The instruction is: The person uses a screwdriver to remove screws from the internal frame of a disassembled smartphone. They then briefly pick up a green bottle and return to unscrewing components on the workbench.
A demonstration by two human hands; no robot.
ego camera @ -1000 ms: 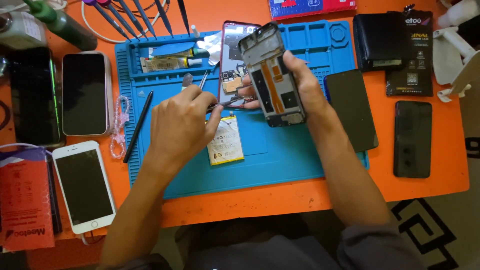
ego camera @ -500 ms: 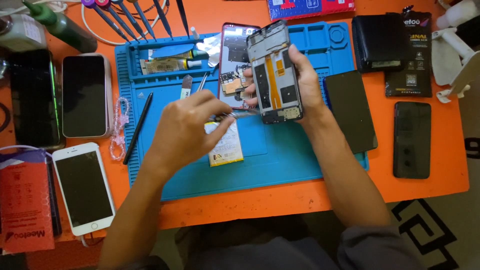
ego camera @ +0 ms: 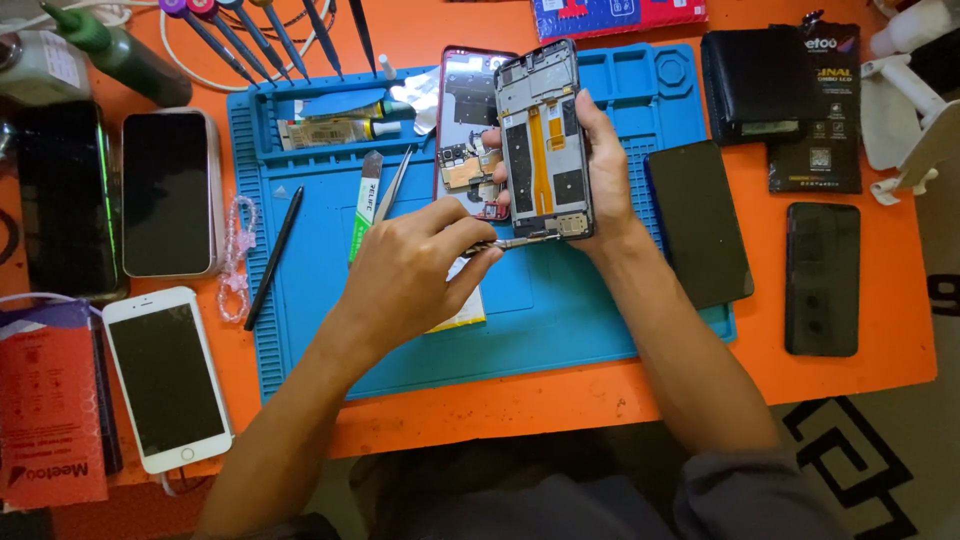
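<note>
My right hand [ego camera: 600, 165] holds an opened phone frame [ego camera: 543, 140] upright over the blue work mat [ego camera: 560, 310], its inner side with an orange flex strip facing me. My left hand [ego camera: 410, 275] pinches metal tweezers [ego camera: 520, 241] whose tips touch the bottom edge of that frame. A phone back cover [ego camera: 462, 100] with exposed parts lies on the mat just behind the frame. A battery sheet with a yellow edge [ego camera: 462, 320] lies partly hidden under my left hand.
Several screwdrivers [ego camera: 270, 35] and a second pair of tweezers [ego camera: 392, 185] sit at the mat's top left, a black stylus [ego camera: 273, 258] at its left. Phones [ego camera: 168, 378] lie left, dark screens [ego camera: 700, 222] and packages [ego camera: 815, 110] right, on the orange table [ego camera: 600, 390].
My right hand has turned the frame from tilted to upright and lifted it slightly. My left hand has moved the tweezers right, to the frame's bottom edge.
</note>
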